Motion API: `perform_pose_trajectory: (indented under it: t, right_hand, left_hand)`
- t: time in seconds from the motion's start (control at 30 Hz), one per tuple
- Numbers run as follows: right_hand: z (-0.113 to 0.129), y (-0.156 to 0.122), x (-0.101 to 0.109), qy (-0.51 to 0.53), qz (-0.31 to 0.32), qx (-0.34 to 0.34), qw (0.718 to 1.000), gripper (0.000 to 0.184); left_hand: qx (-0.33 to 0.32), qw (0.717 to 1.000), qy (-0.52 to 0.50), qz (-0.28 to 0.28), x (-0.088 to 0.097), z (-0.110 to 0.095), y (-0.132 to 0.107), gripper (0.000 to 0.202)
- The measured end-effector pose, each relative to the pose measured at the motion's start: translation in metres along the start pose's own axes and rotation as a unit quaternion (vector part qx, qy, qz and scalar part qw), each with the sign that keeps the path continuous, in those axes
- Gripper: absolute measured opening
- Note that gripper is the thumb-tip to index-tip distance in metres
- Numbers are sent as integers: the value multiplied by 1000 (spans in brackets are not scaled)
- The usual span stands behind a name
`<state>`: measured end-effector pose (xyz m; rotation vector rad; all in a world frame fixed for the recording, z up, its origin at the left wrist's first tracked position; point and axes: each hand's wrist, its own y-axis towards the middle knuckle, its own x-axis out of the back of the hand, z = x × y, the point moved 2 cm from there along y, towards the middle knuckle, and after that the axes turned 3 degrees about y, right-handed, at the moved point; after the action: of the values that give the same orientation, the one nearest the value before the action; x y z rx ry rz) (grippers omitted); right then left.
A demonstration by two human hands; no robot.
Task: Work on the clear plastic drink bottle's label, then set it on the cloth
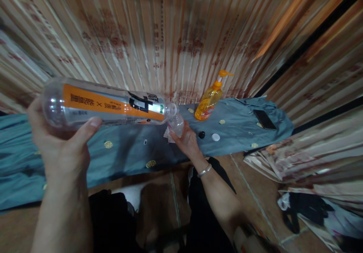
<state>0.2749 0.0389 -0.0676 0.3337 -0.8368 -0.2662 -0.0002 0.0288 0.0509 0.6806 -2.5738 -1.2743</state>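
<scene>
My left hand (61, 141) grips a large clear plastic bottle (107, 104) with an orange label. The bottle is tipped on its side, its open mouth pointing right. My right hand (185, 139), a bracelet on its wrist, holds a small clear container (176, 124) right under the bottle's mouth. Both are above a blue-grey cloth (127, 151) spread over a low surface. A white cap (216, 136) and a black cap (201, 134) lie on the cloth just right of my right hand.
An orange pump bottle of liquid (209, 101) stands on the cloth at the back. A dark phone (264, 119) lies at the cloth's right end. Reed-mat walls surround the spot. Dark bags and clothing (304, 207) lie on the floor at right.
</scene>
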Motion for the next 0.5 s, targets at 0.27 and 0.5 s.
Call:
perform_pose_trajectory:
  t: [0.27,0.5]
  right_hand:
    - [1,0,2,13,5,7,1000,57]
    - [2,-1,0,1,10,2,1000,59]
  left_hand:
    - [-15,999,-18,-25,-4,-4,2,83]
    - [-8,997,-57,-55,-7,-7,4,72]
